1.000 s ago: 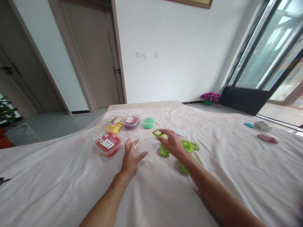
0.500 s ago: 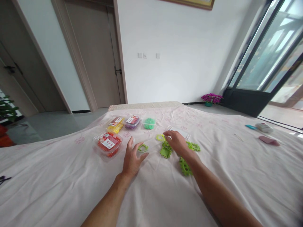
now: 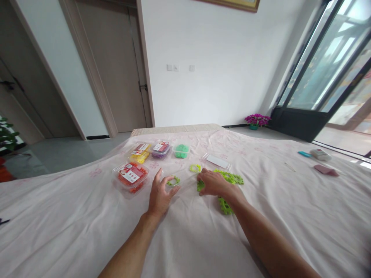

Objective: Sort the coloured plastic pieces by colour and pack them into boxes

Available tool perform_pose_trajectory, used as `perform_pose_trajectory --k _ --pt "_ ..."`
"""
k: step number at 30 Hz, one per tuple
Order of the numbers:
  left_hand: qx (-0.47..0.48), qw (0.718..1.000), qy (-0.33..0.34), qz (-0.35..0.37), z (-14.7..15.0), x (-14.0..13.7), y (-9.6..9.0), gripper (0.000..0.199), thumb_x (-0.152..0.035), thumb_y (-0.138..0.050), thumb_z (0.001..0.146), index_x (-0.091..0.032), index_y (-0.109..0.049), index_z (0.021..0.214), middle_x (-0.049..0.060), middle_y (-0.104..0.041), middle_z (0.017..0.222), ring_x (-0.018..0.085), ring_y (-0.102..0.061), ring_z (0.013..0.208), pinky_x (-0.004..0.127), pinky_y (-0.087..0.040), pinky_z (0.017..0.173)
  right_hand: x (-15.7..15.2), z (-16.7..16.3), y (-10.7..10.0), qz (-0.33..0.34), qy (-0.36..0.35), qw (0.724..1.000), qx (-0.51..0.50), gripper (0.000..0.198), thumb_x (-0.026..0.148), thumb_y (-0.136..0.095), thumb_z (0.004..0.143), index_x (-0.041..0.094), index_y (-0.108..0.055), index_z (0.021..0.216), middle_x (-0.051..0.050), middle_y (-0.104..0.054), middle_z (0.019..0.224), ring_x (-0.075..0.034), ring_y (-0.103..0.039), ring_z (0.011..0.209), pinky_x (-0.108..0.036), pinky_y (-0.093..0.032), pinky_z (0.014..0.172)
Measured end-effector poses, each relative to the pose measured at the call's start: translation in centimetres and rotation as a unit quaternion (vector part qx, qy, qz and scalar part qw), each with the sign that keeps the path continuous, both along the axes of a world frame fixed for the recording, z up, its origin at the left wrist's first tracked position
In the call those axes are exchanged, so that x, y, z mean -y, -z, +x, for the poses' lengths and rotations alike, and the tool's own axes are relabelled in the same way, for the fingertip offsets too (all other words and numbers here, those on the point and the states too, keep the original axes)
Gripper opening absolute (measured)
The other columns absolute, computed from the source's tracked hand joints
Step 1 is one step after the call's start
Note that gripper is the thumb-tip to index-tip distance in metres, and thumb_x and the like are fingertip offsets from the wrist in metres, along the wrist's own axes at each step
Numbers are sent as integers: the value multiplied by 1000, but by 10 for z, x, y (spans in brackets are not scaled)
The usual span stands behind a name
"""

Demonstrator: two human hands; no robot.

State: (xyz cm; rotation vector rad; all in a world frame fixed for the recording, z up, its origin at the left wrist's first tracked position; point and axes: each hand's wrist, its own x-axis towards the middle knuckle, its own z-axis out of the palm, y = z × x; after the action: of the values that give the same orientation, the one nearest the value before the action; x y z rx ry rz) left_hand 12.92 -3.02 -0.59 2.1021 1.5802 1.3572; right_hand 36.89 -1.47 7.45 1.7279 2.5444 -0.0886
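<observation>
My left hand is on the left, its fingers and thumb curved around the near-left side of a clear plastic box. A green toothed ring piece lies inside that box. My right hand is over the loose green pieces, with its fingers bent down onto a flat green piece that they partly hide. More green toothed pieces lie beyond and right of this hand, and another green piece is below its wrist. A yellow-green ring rests just past the fingertips.
Lidded boxes of red pieces, yellow pieces and purple pieces stand at the left. Near them is a box of mint-green pieces. A clear lid lies behind my right hand. A pink cloth is far right on the wrinkled sheet.
My right hand has come down and slightly toward me, from near the clear lid onto the flat green piece. My left hand stays at the clear box. The view has shifted slightly.
</observation>
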Motion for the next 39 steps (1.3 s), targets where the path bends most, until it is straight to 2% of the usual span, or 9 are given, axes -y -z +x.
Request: perform_pose_trajectory --k 7,12,14,17,21,24,29,34,39 --pt "29 999 -11 -9 1 1 -2 39 -51 -65 80 -23 -69 107 13 -38 146 32 -35 139 51 -33 113 0 11 -15 -50 -16 995 -88 42 38 -72 65 23 -67 104 -4 -69 99 -23 -63 88 -28 -42 70" --pt "52 998 -9 -18 4 3 -4 26 -45 -67 80 -24 -72 95 9 -39 147 30 -37 138 49 -33 114 2 19 -37 -112 -58 960 -249 37 34 -69 71 22 -69 106 -1 -71 95 -16 -64 79 -25 -45 68" --pt "64 998 -4 -19 5 4 -4 22 -42 -68 80 -24 -72 91 8 -39 147 29 -38 138 49 -32 115 2 16 -40 -82 -68 943 -316 38 33 -69 73 21 -68 110 -3 -71 100 -16 -64 80 -25 -48 70" --pt "77 997 10 -23 6 5 -4 19 -41 -70 79 -22 -71 84 7 -36 150 29 -38 137 49 -30 115 -1 8 -36 25 -80 924 -372 39 29 -68 76 23 -66 115 -5 -68 111 -16 -64 87 -29 -50 77" --pt "67 997 41 -16 5 6 -2 22 -43 -68 79 -21 -68 79 8 -37 151 28 -39 137 49 -31 115 -8 0 -23 144 -131 915 -353 41 28 -67 81 25 -63 121 -6 -66 118 -21 -60 106 -38 -46 93" --pt "48 998 49 -9 5 6 -1 24 -45 -67 80 -21 -67 78 8 -40 148 27 -41 134 49 -33 113 -13 -1 -13 177 -158 920 -313 43 27 -67 82 26 -62 124 -7 -65 122 -24 -56 114 -41 -42 99" --pt "21 999 30 -4 4 6 -4 28 -49 -66 80 -21 -66 77 8 -49 140 27 -45 130 49 -36 110 -18 3 -5 164 -125 937 -281 49 23 -68 79 25 -61 127 -7 -62 129 -23 -54 119 -40 -39 103" --pt "19 1000 13 4 3 6 -6 29 -49 -64 81 -20 -66 76 10 -51 136 27 -48 126 49 -38 107 -19 19 -15 125 0 961 -247 35 23 -58 85 23 -66 120 -7 -64 124 -22 -56 116 -35 -40 101" --pt "18 1000 7 8 1 3 -5 30 -49 -63 82 -20 -66 75 11 -52 134 28 -50 125 49 -40 106 -20 38 -15 46 77 987 -132 48 31 -65 79 23 -62 126 -8 -65 123 -27 -55 116 -34 -41 96"
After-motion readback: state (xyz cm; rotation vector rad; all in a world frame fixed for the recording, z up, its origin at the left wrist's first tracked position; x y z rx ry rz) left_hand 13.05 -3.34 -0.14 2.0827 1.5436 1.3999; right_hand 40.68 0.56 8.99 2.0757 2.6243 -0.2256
